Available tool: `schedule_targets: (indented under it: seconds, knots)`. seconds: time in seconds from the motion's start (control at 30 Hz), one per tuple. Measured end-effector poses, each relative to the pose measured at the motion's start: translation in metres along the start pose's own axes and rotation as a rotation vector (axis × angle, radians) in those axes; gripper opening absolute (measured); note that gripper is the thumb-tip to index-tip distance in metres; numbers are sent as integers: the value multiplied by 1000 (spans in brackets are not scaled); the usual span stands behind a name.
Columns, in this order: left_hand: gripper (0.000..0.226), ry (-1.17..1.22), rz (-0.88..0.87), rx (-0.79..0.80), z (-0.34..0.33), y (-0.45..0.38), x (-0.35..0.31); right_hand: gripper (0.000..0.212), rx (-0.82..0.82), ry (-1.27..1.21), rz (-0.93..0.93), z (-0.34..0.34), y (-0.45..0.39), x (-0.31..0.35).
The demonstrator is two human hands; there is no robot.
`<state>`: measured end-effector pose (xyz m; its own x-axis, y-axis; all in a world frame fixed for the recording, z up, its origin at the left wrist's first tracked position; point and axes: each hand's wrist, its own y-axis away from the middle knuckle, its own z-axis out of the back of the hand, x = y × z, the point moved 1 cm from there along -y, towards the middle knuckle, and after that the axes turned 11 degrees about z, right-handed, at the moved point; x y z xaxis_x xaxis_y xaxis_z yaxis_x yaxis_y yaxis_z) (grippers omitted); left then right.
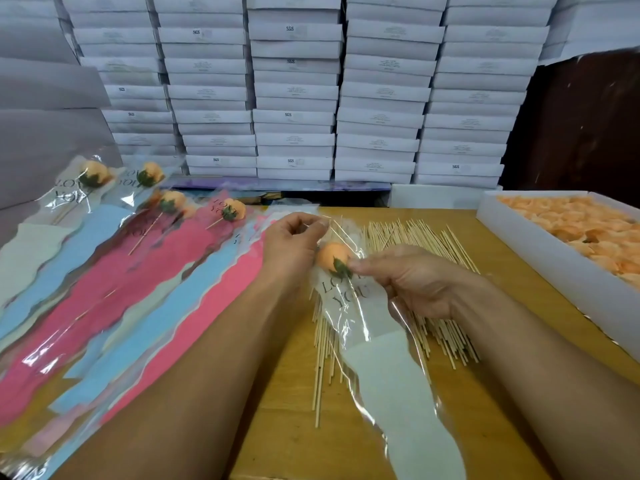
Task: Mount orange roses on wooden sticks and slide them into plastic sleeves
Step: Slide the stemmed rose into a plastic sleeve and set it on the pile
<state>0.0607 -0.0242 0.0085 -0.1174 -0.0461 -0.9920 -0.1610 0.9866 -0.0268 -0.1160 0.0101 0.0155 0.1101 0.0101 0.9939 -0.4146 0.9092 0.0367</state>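
Observation:
An orange rose (pixel 331 257) with green leaves sits inside the top of a clear plastic sleeve (pixel 391 372) printed "LOVE YOU" with a pale grey lower part. My left hand (pixel 292 245) pinches the sleeve's upper edge above the rose. My right hand (pixel 408 278) pinches the sleeve at the rose's base, just right of the leaves. The rose's stick is hidden. A pile of wooden sticks (pixel 422 244) lies on the table under and behind both hands.
Several filled sleeves with orange roses (pixel 162 202) lie fanned out at the left, in pink, blue and pale colours. A white tray of loose orange roses (pixel 581 233) stands at the right. Stacked white boxes (pixel 294 98) form a wall behind the wooden table (pixel 284 393).

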Motion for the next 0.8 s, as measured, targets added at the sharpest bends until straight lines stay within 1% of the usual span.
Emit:
schedule_targets:
  seconds: [0.1, 0.17, 0.2, 0.3, 0.4, 0.5, 0.57, 0.6, 0.7, 0.8]
  knots:
    - [13, -45, -36, -108, 3, -6, -10, 47, 52, 43, -52, -2, 0, -3]
    - [14, -70, -45, -117, 3, -9, -16, 35, 62, 19, -66, -2, -1, -2]
    - [14, -82, -35, -109, 2, -11, -18, 33, 58, 1, -68, -1, -1, -2]
    - [18, -158, 31, -87, -2, -16, -21, 43, 47, -11, -59, 0, -2, -2]
    - [9, -260, 130, -63, -3, -23, -22, 42, 25, -34, -56, 1, -2, -3]
    - [38, -333, 217, -30, -2, -29, -23, 29, -10, -54, -41, 3, -3, -4]
    - [55, -374, 246, -12, -2, -30, -25, 31, -30, -85, -26, 4, -4, -5]
    - [58, -398, 248, 3, -1, -29, -26, 32, -42, -104, -20, 4, -4, -5]
    - [57, -565, 212, 34, -2, -22, -31, 32, -113, -141, 14, 4, -6, -4]
    - [52, -711, 148, 81, -1, -4, -35, 33, -242, -176, 74, 7, -8, -4]
